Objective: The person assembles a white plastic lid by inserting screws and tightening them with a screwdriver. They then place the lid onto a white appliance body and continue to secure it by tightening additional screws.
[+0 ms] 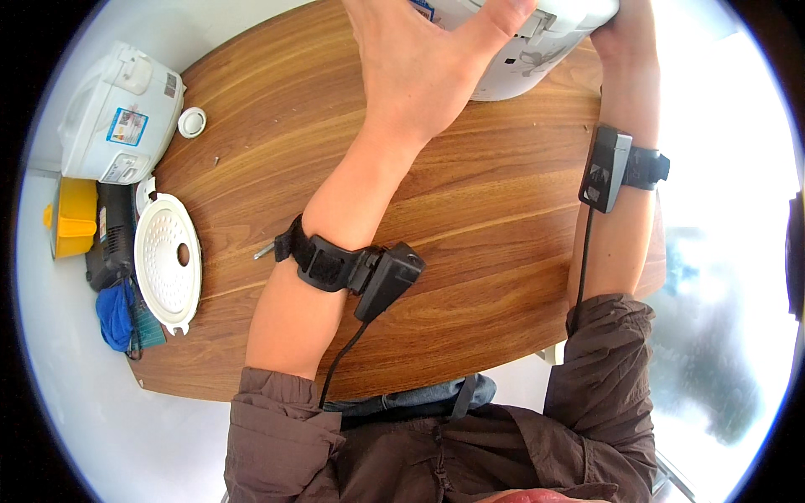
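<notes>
A white rice cooker with a grey flower print stands at the far edge of the view, its upper part cut off. My left hand grips its left side, the thumb stretched over the front near the latch; the other fingers are out of sight. Along the cooker's right side lies my right hand, its fingers hidden behind the body. Each forearm carries a strapped black box with a cable.
At the left of the wooden table sit another white rice cooker, a small round white cap, a perforated white steamer plate, a yellow container, a black tool-like object and a blue cloth-like item. A small screwdriver-like piece lies by my left forearm.
</notes>
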Tool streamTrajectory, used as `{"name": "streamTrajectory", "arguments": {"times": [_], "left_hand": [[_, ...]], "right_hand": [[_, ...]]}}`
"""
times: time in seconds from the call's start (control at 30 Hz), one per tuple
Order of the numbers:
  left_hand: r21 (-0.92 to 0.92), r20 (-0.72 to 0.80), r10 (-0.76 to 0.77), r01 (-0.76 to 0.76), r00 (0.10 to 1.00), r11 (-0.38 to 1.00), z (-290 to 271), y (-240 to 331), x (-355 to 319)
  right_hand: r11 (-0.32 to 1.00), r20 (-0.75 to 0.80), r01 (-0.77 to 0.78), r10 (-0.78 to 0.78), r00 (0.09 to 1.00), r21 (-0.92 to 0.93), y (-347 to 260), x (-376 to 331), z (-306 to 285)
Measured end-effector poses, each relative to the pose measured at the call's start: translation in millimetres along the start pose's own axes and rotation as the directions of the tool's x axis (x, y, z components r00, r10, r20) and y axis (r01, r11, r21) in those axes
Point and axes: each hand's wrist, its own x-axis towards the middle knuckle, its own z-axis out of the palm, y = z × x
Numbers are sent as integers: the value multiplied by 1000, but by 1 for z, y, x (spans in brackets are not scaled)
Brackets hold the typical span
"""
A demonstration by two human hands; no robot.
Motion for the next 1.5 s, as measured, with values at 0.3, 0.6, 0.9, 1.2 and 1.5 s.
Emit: {"name": "streamTrajectory", "arguments": {"times": [0.3,0.6,0.9,1.2,1.5], "left_hand": [[-13,-69,45,-46,997,999,5,-6,-9],[284,-12,28,-24,1000,959,-21,27,-51],[286,-62,1,17,998,958,-30,39,-62],[273,-62,-7,24,998,962,-24,43,-60],[320,-52,52,-33,997,947,-28,40,-61]], "right_hand": [[980,-37,-169,174,984,108,-3,-2,-14],[940,128,-214,254,959,-267,-24,-20,-17],[562,204,98,128,971,-821,-58,-4,36],[403,-26,-259,500,865,-878,-101,13,110],[201,532,510,72,844,-836,-50,26,56]]}}
